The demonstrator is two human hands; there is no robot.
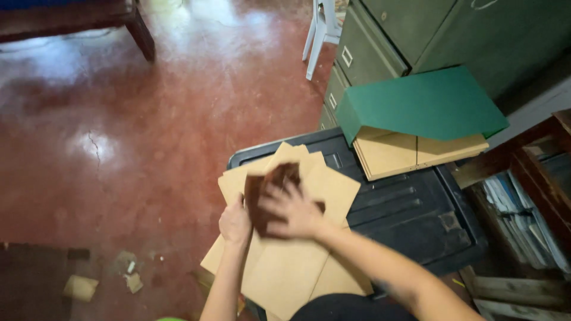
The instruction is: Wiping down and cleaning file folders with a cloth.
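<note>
Dim indoor light, white glare patches on red floor (119,119), motion-blurred right hand (291,208), soft focus

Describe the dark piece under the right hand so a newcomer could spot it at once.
Find the black plastic crate; a fan of tan boards lies on its left end. On them sits the sandpaper, under the right hand: the only dark brown piece there.

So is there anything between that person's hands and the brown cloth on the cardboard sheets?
Nothing visible. The right hand lies flat on the dark brown cloth, pressing it onto the tan cardboard sheets. The left hand grips the sheets' left edge beside the cloth. The green-covered stack sits apart, farther back on the black bin lid.
</note>
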